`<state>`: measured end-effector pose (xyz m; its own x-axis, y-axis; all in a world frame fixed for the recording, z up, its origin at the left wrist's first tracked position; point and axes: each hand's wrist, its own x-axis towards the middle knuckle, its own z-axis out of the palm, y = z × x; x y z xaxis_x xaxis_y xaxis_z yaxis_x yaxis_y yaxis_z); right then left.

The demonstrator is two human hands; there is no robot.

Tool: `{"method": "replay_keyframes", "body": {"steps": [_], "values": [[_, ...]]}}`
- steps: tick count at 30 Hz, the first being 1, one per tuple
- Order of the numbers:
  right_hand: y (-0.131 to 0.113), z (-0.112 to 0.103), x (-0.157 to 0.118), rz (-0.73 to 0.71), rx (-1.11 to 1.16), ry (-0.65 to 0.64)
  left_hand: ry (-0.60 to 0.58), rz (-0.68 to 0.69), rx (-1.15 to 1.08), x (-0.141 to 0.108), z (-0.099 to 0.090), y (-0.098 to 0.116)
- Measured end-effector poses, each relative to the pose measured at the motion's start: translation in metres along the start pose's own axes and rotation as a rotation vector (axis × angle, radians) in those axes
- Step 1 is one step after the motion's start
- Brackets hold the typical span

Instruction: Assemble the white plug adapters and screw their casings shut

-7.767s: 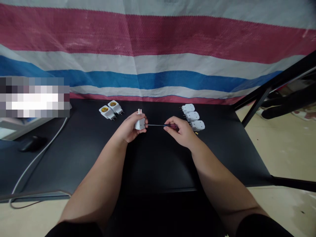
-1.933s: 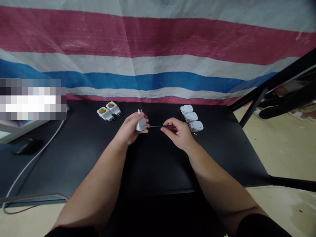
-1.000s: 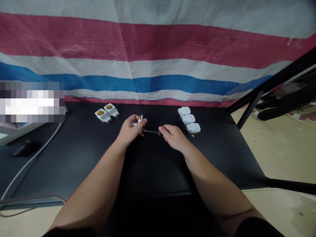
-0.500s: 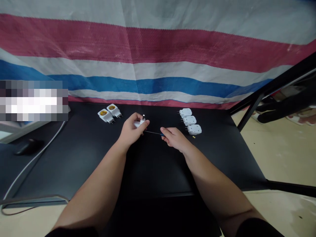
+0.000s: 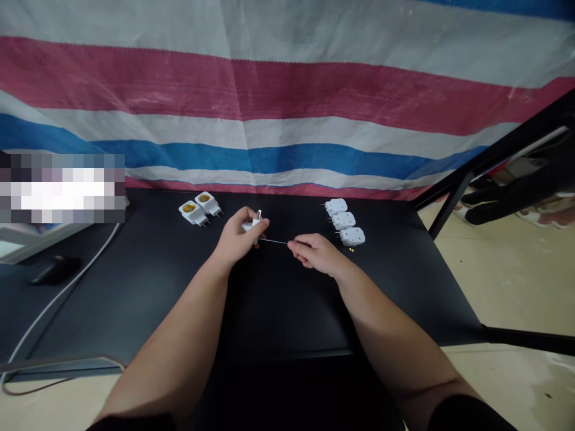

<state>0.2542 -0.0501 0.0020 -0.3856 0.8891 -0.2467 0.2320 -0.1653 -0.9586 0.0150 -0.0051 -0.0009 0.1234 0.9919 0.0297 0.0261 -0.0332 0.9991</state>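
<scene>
Near the middle of the black table, my left hand (image 5: 238, 236) is closed around a small white plug piece (image 5: 257, 221) with a metal prong pointing up. My right hand (image 5: 314, 251) pinches a screwdriver, its handle mostly hidden in the fingers. The thin shaft (image 5: 275, 241) reaches left to the plug piece; where its tip meets it is hidden. Three white plug units (image 5: 344, 220) with prongs stand in a slanting row to the right, with tiny brass pieces (image 5: 351, 249) in front of the nearest. Two white units with round yellowish centres (image 5: 189, 209) lie to the left.
A black mouse (image 5: 53, 269) and a pale cable (image 5: 67, 287) are on the left of the black table (image 5: 404, 287), below a blurred-out bright patch. A striped sheet (image 5: 287, 90) hangs behind. Black frame bars and a person's legs (image 5: 530, 185) show at the right.
My right hand has moved slightly left, and the blue part of the screwdriver no longer shows. The prong in my left hand has tilted a little. The whole view has shifted slightly.
</scene>
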Motion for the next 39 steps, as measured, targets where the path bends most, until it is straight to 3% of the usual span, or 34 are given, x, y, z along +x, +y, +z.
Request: {"method": "replay_keyframes", "body": {"steps": [3,5,7,12,15,19,22,24,27,30,33,35,39], "values": [[0.002,0.005,0.002,0.140,0.280,-0.083,-0.020,0.142,0.057,-0.004,-0.004,0.003],[0.003,0.007,0.002,0.142,0.302,-0.101,0.004,0.178,0.094,-0.005,-0.004,0.005],[0.004,0.008,0.001,0.045,0.174,-0.043,0.030,0.116,0.082,-0.004,-0.002,0.005],[0.001,0.004,-0.005,-0.287,-0.303,0.201,0.023,-0.226,-0.150,0.003,0.005,-0.001],[0.000,0.002,-0.006,-0.331,-0.347,0.248,-0.003,-0.234,-0.181,0.003,0.005,-0.004],[0.005,0.005,0.001,-0.120,-0.037,0.159,-0.067,0.025,-0.094,0.000,0.000,-0.004],[0.011,0.008,0.009,0.092,0.275,0.042,-0.089,0.141,-0.039,-0.003,-0.004,-0.002],[0.013,0.009,0.011,0.123,0.326,0.054,-0.075,0.180,-0.009,-0.003,-0.004,-0.001],[0.010,0.009,0.008,-0.028,0.111,0.128,-0.036,0.119,-0.074,-0.001,-0.002,-0.002],[0.004,0.008,-0.001,-0.242,-0.182,0.178,-0.033,-0.064,-0.161,0.002,0.002,-0.005],[0.003,0.009,-0.006,-0.308,-0.294,0.182,-0.030,-0.174,-0.181,0.005,0.004,-0.006],[0.004,0.012,-0.004,-0.262,-0.205,0.178,-0.002,-0.138,-0.168,0.004,0.004,-0.005],[0.004,0.024,0.002,0.044,0.344,0.048,0.040,-0.005,-0.153,0.000,0.004,0.001]]}}
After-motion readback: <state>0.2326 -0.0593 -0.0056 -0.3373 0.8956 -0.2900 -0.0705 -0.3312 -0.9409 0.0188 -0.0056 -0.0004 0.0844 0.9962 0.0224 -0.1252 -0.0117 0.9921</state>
